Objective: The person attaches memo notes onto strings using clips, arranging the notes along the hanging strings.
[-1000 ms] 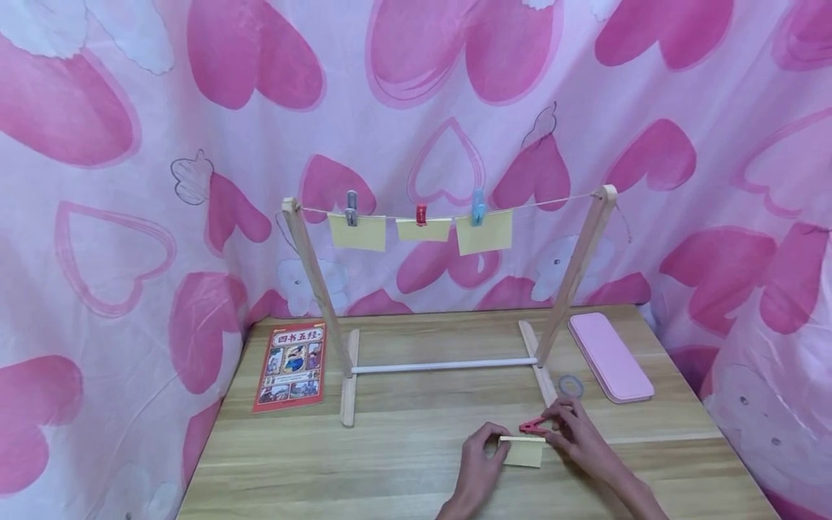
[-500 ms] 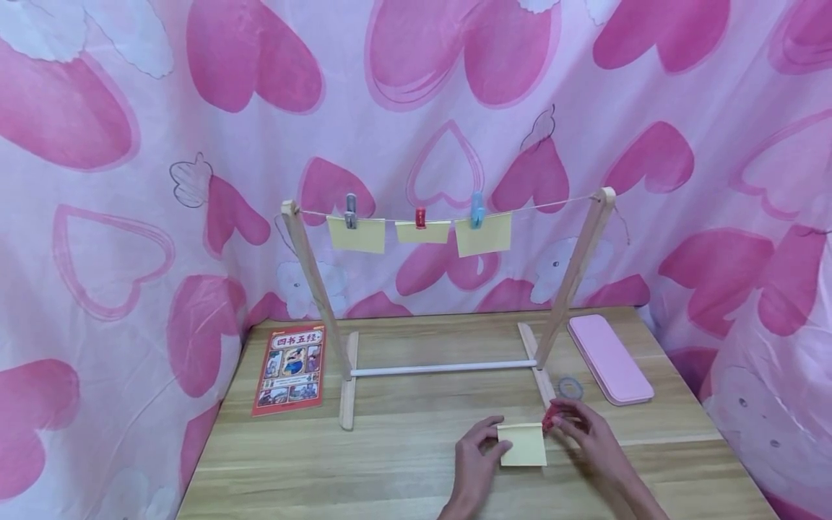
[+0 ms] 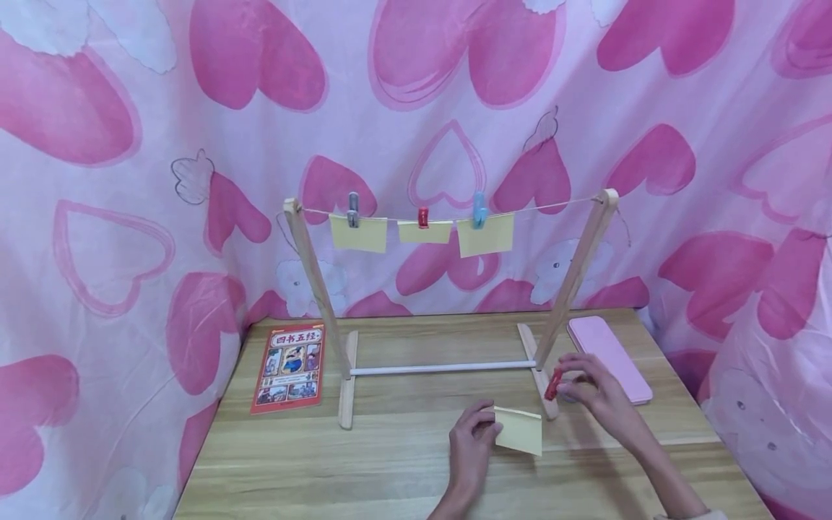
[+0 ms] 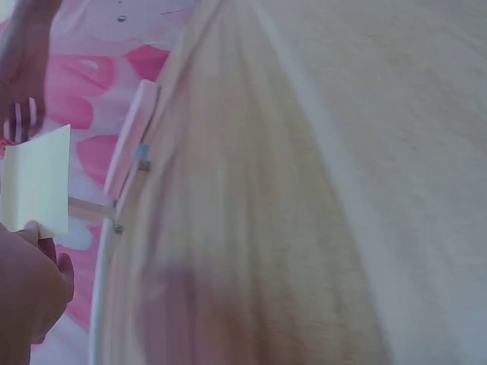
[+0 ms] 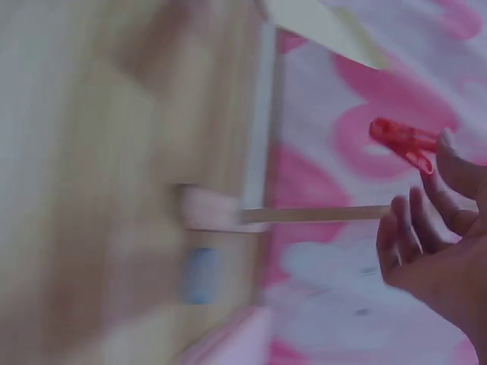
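My left hand point(image 3: 471, 442) pinches a pale yellow sticky note point(image 3: 520, 432) by its left edge, held up over the front of the table. In the left wrist view that note point(image 4: 42, 182) stands out from the thumb and fingers. To the right, my right hand point(image 3: 594, 390) pinches a red clothespin point(image 3: 554, 384) between thumb and fingers, near the rack's right foot. The right wrist view shows the red clothespin point(image 5: 402, 142) at the fingertips. On the string of the wooden rack point(image 3: 577, 282), a grey clothespin point(image 3: 353, 211), a red one and a blue clothespin point(image 3: 479, 211) each hold a yellow note.
A red picture book point(image 3: 289, 368) lies left of the rack. At the right lies a pink case point(image 3: 611, 357), partly behind my right hand. A blue-grey tape roll point(image 5: 201, 275) sits by the rack's foot. A white bar point(image 3: 442, 369) joins the feet; a heart-patterned curtain hangs behind.
Both hands have risen away from the table toward the rack, the right one farther. The note goes up with the left hand and tilts; the red clothespin, now turned upright, goes with the right.
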Motion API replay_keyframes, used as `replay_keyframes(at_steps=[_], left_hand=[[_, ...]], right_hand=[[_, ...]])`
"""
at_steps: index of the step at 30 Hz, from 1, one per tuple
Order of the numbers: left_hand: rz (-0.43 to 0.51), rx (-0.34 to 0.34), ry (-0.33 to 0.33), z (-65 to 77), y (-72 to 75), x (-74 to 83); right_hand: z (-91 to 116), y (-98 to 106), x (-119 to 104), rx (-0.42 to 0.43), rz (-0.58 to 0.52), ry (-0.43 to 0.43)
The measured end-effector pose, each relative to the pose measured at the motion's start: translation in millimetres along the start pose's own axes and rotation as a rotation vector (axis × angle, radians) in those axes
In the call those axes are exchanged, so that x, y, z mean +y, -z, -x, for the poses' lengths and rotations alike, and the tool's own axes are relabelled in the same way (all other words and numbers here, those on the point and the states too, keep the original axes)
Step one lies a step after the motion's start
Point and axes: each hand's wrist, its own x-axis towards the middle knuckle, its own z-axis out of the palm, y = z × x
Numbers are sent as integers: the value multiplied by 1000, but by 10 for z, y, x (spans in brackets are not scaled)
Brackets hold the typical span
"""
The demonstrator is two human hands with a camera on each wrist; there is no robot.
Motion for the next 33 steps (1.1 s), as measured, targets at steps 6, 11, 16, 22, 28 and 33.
replay_keyframes(at_steps=[6, 11, 16, 22, 28, 33], left_hand=[[-23, 46, 26, -215, -64, 304], [4, 62, 49, -481, -147, 789], [75, -11, -10, -710, -192, 1344], [142, -38, -126, -1006, -251, 1940], [201, -21, -181, -1263, -377, 2297], [294, -20, -164, -1376, -474, 2411]], right_hand=[[-455, 313, -525, 84, 112, 233], [-795, 587, -1082, 101, 179, 232], [-1107, 799, -1524, 111, 153, 172], [-1536, 959, -1870, 128, 134, 202], [-1922, 1003, -2061, 138, 179, 182], [-2145, 1018, -2109, 175, 169, 155]])
